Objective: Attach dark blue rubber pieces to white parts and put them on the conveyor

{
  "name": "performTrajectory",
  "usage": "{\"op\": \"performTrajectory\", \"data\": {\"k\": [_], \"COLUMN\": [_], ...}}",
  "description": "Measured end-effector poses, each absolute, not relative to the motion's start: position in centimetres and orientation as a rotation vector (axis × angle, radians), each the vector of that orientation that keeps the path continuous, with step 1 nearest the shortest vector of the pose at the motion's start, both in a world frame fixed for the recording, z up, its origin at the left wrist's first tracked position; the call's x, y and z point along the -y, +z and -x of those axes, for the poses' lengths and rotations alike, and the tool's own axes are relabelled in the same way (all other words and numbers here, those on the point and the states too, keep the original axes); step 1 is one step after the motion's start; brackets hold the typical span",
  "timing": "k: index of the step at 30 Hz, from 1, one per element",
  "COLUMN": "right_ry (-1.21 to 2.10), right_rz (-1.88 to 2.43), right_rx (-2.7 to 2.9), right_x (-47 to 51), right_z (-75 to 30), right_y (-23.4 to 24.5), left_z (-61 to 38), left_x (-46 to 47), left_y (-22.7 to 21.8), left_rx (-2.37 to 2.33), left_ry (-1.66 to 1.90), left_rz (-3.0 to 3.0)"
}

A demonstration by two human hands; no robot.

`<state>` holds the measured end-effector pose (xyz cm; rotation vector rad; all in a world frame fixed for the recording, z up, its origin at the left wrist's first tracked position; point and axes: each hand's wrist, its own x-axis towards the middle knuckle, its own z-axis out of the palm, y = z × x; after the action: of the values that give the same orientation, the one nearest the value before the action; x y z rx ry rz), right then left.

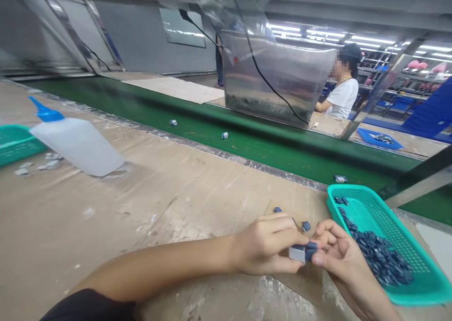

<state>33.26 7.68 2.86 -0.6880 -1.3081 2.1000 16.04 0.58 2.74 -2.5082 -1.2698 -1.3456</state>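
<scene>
Close together over the worktable, my left hand (271,245) and my right hand (341,250) meet at a small block. The block (297,253) has a white-grey face and dark blue parts. My left thumb and fingers grip its white portion. A dark blue piece (311,251) at its right end is pinched between my right thumb and index finger; whether it is joined to the block I cannot tell. Loose dark blue pieces (306,226) lie on the board just beyond my hands. At the right stands a green basket (420,290) holding many dark blue pieces (383,257).
A green conveyor belt (261,147) crosses behind the table, carrying several small white-and-blue blocks (225,135). A white squeeze bottle (79,144) with a blue nozzle leans at left, near another green basket (17,144). Across the belt, a person (344,92) sits near a blue tray (379,139).
</scene>
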Motion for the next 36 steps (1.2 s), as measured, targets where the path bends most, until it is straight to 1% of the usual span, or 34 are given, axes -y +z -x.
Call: {"op": "performTrajectory", "data": {"k": [6,13,15,18,20,24,28,30,32,34,36], "right_ry": [2.058,1.877,1.945,2.269,2.419,2.391,2.290,2.129,1.780,1.210,0.572], "right_rz": [0.698,0.695,0.644,0.527,0.486,0.444,0.383,0.432,0.577,0.767,0.932], "right_rx": [1.236,1.324,1.354,1.413,1.423,1.342,1.392,1.573,1.893,2.238,2.436], "right_x": [-6.8,-6.2,-6.5,-6.8,-6.6,-5.2,-4.5,-5.2,-7.1,-10.0,-13.4], "right_z": [-32.9,-32.9,-33.0,-33.1,-33.3,-33.2,-33.4,-34.1,-35.4,-37.2,-39.1], "right_y": [2.9,2.7,3.0,3.7,4.0,4.1,4.9,5.8,6.4,6.3,5.2], "left_z": [-16.4,-16.5,-16.4,-16.4,-16.6,-17.2,-17.7,-17.7,-17.3,-16.0,-13.9], "left_x": [-0.2,-0.3,-0.4,-0.3,0.1,1.1,1.3,0.2,-2.1,-5.6,-9.6], "left_y": [2.8,3.1,3.4,4.0,4.4,4.9,5.9,6.5,6.7,6.3,5.1], "left_rx": [1.355,1.354,1.301,1.153,1.097,1.075,1.019,0.963,0.969,1.176,1.609], "left_ry": [-1.550,-1.507,-1.532,-1.541,-1.537,-1.597,-1.530,-1.458,-1.324,-1.135,-0.967], "left_rz": [2.463,2.401,2.425,2.516,2.556,2.561,2.559,2.567,2.607,2.642,2.542]}}
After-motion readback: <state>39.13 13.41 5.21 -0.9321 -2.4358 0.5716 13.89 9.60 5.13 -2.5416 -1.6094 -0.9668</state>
